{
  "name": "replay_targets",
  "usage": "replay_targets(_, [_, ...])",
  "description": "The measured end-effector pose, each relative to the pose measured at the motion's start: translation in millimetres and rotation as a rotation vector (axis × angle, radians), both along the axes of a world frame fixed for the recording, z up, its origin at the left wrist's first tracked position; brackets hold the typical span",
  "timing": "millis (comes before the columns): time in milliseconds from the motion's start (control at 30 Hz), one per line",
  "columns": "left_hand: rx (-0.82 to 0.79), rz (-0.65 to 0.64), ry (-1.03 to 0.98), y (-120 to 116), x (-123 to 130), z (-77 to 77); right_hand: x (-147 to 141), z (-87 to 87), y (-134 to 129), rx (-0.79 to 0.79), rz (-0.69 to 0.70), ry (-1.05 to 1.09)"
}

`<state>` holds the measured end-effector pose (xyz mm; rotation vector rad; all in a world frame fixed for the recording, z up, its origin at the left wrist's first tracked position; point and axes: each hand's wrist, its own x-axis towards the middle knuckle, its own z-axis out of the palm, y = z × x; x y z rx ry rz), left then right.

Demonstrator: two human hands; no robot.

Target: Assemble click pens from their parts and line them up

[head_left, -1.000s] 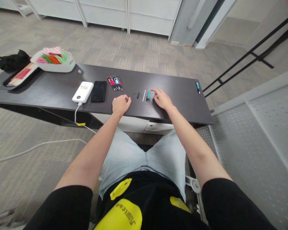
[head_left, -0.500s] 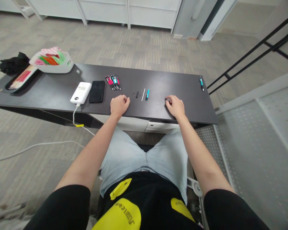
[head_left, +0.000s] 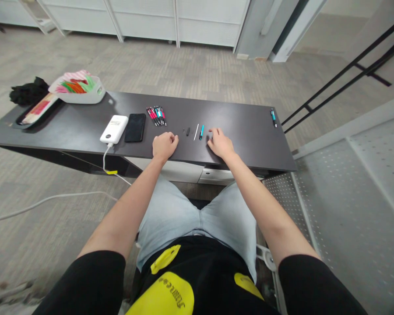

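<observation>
My left hand point(head_left: 165, 145) rests curled on the dark tabletop near its front edge, and I see nothing in its fingers. To its right lie a tiny dark piece point(head_left: 183, 130), a short black pen part point(head_left: 188, 131), a thin white refill point(head_left: 196, 131) and a teal pen barrel point(head_left: 201, 132), side by side and apart. Just right of the barrel is my right hand point(head_left: 220, 143), fingers bent but spread, holding nothing visible and not touching the barrel. Behind my left hand sits a group of red and teal pens point(head_left: 156, 116).
A black phone point(head_left: 135, 127) and a white power bank point(head_left: 114, 129) with a cable lie left. Farther left are a white basket point(head_left: 85, 97) of colourful strips, a black tray point(head_left: 29, 125) and black cloth point(head_left: 29, 91). One teal pen point(head_left: 273, 118) lies at the table's right end.
My right hand has moved left across the table towards the teal barrel, and its fingers have spread. My left hand stays in place. The view has shifted slightly.
</observation>
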<state>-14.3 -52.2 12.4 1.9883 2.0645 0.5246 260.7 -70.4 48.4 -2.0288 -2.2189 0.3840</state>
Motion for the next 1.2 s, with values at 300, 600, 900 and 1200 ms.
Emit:
replay_targets(300, [-0.016, -0.004, -0.021, -1.6, 0.8, 4.4, -11.6, -7.9, 9.2, 0.030, 0.052, 0.069])
replay_targets(600, [0.016, 0.001, -0.101, -1.3, -0.8, 2.3, 33.5, -24.5, 15.1, 0.116, -0.019, 0.312])
replay_targets(900, [0.023, -0.002, -0.097, -0.1, -1.4, 0.4, 52.7, -38.7, 26.5, 0.167, -0.231, 0.606])
replay_targets(1200, [0.076, -0.039, -0.204, -4.7, -3.8, 0.3, 73.1, -58.0, 19.8, 0.327, -0.321, 0.646])
